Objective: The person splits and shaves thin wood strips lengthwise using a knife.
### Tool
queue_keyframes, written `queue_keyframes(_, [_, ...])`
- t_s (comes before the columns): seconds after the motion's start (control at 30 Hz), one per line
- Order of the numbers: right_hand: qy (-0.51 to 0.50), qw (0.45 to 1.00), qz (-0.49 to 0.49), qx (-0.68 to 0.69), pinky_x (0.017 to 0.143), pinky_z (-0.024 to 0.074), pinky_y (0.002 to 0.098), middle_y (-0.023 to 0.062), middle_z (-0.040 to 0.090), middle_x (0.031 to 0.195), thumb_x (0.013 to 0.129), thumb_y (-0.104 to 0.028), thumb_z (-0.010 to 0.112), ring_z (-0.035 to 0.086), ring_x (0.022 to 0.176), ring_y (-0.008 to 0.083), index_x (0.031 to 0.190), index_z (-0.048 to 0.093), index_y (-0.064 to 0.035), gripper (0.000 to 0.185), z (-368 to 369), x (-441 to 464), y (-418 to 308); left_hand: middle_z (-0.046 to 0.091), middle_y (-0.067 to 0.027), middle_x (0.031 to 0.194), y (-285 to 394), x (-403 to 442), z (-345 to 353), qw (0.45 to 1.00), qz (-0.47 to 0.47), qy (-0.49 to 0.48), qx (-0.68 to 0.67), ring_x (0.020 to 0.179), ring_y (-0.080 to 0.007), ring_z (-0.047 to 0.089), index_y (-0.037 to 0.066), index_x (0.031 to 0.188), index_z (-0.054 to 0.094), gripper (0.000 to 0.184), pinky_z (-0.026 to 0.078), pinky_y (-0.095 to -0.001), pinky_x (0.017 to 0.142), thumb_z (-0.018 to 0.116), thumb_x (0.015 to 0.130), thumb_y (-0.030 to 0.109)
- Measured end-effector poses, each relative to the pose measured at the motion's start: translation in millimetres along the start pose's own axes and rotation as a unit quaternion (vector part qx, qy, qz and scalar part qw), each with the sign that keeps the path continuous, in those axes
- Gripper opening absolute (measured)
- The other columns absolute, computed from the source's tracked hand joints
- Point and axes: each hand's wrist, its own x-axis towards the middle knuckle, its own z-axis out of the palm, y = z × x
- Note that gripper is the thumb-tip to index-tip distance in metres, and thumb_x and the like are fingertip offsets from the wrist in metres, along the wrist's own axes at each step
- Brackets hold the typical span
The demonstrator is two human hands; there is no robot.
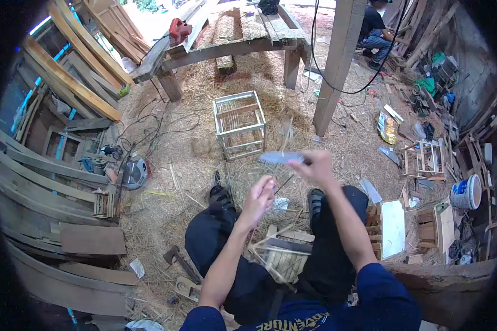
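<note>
My right hand [315, 166] is closed round the handle of a knife, whose broad pale blade [281, 158] points to the left. My left hand [258, 199], lower and to the left, has its fingers pressed together on a thin strip that is blurred and hard to make out. The blade is above my left hand, apart from it. Between my legs lies a small slatted wooden piece [284, 259] with thin sticks on it. Beyond my hands a small wooden frame [240, 124] with thin rods stands on the straw-covered floor.
A workbench [232, 49] with a red tool stands ahead, beside a wooden post [339, 66]. A circular saw [135, 174] and cables lie left, an axe [181, 265] near my left leg. A white bucket [466, 193] stands right. Another person [374, 33] sits far back right.
</note>
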Motion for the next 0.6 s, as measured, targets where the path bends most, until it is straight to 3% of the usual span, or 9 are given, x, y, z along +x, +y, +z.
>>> queue_keyframes(0.07, [-0.015,0.994,0.105,-0.038,0.047,0.0443,0.0372,0.0088,0.055,0.050,0.077,-0.059,0.076,0.056,0.044,0.0243,0.065,0.067,-0.0113,0.050,-13.7,4.9,15.2,0.034,0.0085,0.068,5.9,-8.1,6.4,1.000,0.005,-0.013,-0.017,0.050,-0.0014,0.030,0.012,0.106,0.053,0.014,0.022,-0.0196,0.043,0.047,0.107,0.025])
queue_keyframes(0.1, [0.007,0.994,0.105,0.002,0.047,0.0448,0.0379,0.0085,0.055,0.049,0.078,-0.059,0.076,0.057,0.044,0.0245,0.065,0.067,-0.0113,0.050,5.0,-3.7,18.9,0.033,0.0090,0.068,-0.1,-5.3,3.4,0.999,0.021,-0.021,-0.043,0.049,-0.0012,0.029,0.013,0.103,0.052,0.015,0.020,-0.0197,0.042,0.048,0.106,0.027])
queue_keyframes(0.2, [-0.042,0.997,-0.061,-0.003,0.046,0.0434,0.0362,0.0090,0.057,0.050,0.083,-0.055,0.074,0.057,0.044,0.0242,0.067,0.068,-0.0102,0.048,4.2,-19.2,-8.4,0.033,0.0095,0.067,-11.1,-2.4,-1.0,1.000,0.003,-0.011,0.010,0.048,-0.0008,0.027,0.013,0.100,0.050,0.017,0.019,-0.0200,0.040,0.049,0.106,0.029])
queue_keyframes(0.23, [0.068,0.997,0.001,-0.037,0.045,0.0419,0.0356,0.0096,0.057,0.051,0.084,-0.055,0.073,0.056,0.043,0.0245,0.067,0.068,-0.0103,0.048,9.4,-8.5,4.3,0.032,0.0092,0.067,-3.6,-5.6,0.9,0.999,-0.012,-0.031,-0.030,0.048,-0.0011,0.027,0.012,0.101,0.050,0.019,0.019,-0.0204,0.040,0.048,0.107,0.029])
queue_keyframes(0.33, [0.019,0.981,0.195,-0.007,0.046,0.0430,0.0370,0.0100,0.060,0.054,0.079,-0.057,0.076,0.058,0.046,0.0250,0.071,0.072,-0.0116,0.046,-1.9,4.4,25.6,0.032,0.0089,0.066,-2.7,-0.7,8.1,0.999,0.006,-0.033,-0.035,0.047,-0.0013,0.027,0.011,0.102,0.051,0.020,0.019,-0.0205,0.040,0.048,0.107,0.030])
queue_keyframes(0.37, [0.029,0.984,0.163,0.065,0.047,0.0438,0.0372,0.0102,0.061,0.056,0.078,-0.056,0.077,0.059,0.047,0.0250,0.070,0.071,-0.0114,0.046,3.7,-4.2,12.7,0.032,0.0088,0.066,-4.2,-0.7,8.1,0.999,0.011,-0.030,-0.019,0.048,-0.0014,0.028,0.011,0.102,0.051,0.020,0.019,-0.0204,0.041,0.047,0.107,0.030])
queue_keyframes(0.47, [-0.049,0.995,-0.071,-0.041,0.047,0.0430,0.0367,0.0099,0.059,0.055,0.084,-0.051,0.073,0.057,0.046,0.0233,0.066,0.067,-0.0100,0.045,0.2,-20.7,-0.9,0.033,0.0088,0.067,-0.8,-4.7,9.1,0.999,0.007,-0.022,0.049,0.048,-0.0011,0.029,0.011,0.102,0.051,0.018,0.021,-0.0202,0.041,0.047,0.107,0.028])
queue_keyframes(0.53, [0.059,0.996,0.041,-0.060,0.046,0.0419,0.0371,0.0082,0.055,0.053,0.085,-0.051,0.072,0.054,0.045,0.0239,0.060,0.058,-0.0099,0.051,4.6,-12.9,33.7,0.033,0.0091,0.066,-6.7,-3.8,4.4,0.999,-0.011,-0.042,-0.007,0.048,-0.0010,0.030,0.012,0.103,0.051,0.016,0.023,-0.0197,0.041,0.047,0.107,0.027])
queue_keyframes(0.6, [0.053,0.986,0.141,-0.076,0.046,0.0426,0.0379,0.0076,0.055,0.053,0.082,-0.053,0.074,0.055,0.046,0.0253,0.060,0.056,-0.0106,0.051,-11.1,3.7,47.7,0.032,0.0094,0.065,-4.9,-0.1,11.1,0.999,-0.010,-0.036,-0.009,0.047,-0.0010,0.028,0.012,0.103,0.051,0.017,0.022,-0.0199,0.041,0.047,0.107,0.027])
